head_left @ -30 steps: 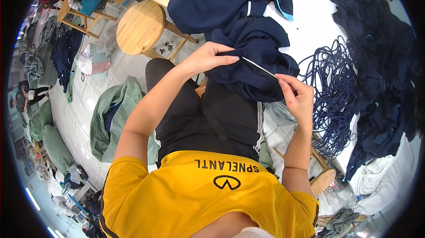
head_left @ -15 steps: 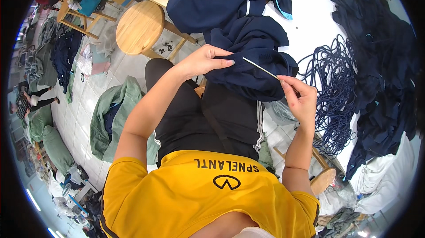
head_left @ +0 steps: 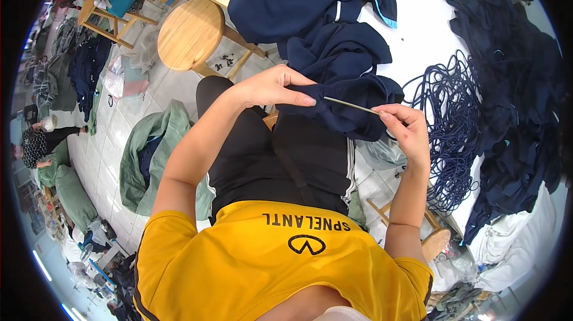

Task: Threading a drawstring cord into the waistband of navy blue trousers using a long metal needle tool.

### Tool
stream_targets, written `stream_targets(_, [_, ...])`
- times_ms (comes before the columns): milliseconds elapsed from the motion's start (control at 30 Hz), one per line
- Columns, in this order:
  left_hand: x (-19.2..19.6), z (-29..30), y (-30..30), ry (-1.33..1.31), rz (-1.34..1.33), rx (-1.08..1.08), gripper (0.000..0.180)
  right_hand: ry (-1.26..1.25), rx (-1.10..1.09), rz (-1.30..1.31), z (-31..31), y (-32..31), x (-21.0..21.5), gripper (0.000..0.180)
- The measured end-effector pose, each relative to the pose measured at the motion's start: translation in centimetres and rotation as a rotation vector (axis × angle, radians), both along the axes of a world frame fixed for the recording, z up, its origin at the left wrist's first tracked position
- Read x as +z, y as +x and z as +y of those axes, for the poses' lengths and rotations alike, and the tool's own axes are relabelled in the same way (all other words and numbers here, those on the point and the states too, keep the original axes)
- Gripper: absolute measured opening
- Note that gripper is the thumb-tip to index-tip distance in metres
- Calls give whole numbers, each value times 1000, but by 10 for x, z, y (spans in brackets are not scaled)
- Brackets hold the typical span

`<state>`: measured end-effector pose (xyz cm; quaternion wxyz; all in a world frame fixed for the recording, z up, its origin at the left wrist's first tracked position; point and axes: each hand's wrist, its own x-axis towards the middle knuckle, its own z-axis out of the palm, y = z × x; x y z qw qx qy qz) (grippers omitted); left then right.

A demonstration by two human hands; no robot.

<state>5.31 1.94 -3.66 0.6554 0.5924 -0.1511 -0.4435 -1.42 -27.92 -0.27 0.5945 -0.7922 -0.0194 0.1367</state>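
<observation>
A navy blue garment (head_left: 352, 125) is bunched over the table edge and my lap. My left hand (head_left: 271, 87) pinches its gathered edge between thumb and fingers. Between the thumb and fingers of my right hand (head_left: 410, 133) is the end of a thin, light metal rod (head_left: 352, 105). The rod points left, and its far tip lies at the cloth just right of my left thumb. Whether that tip has entered the fabric I cannot tell.
Beyond the garment are more navy clothes (head_left: 286, 7) with light blue piping. Tangled navy cords (head_left: 447, 124) lie on the white tabletop (head_left: 412, 28) at right, beside a dark clothing heap (head_left: 519, 112). A round wooden stool (head_left: 190, 33) and a green sack (head_left: 134, 169) stand left.
The rod has swung to a flatter angle, its tip coming down toward me and slightly left. My left thumb has lowered a little with the cloth edge; my right hand has shifted slightly.
</observation>
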Motion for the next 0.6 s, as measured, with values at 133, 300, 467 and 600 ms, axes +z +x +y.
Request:
stream_targets(133, [15, 2, 0, -34, -35, -117, 33, 120, 53, 97, -2, 0, -1, 12])
stream_targets(300, [24, -9, -4, 50, -255, -200, 19, -38, 90, -95, 12, -3, 10, 11])
stream_targets(467, [33, -22, -13, 133, -734, -283, 35, -385, 308, -515, 37, 2, 39, 22])
stream_targets(600, [51, -53, -35, -6, -725, -54, 19, -351, 450, -692, 71, -1, 36, 85])
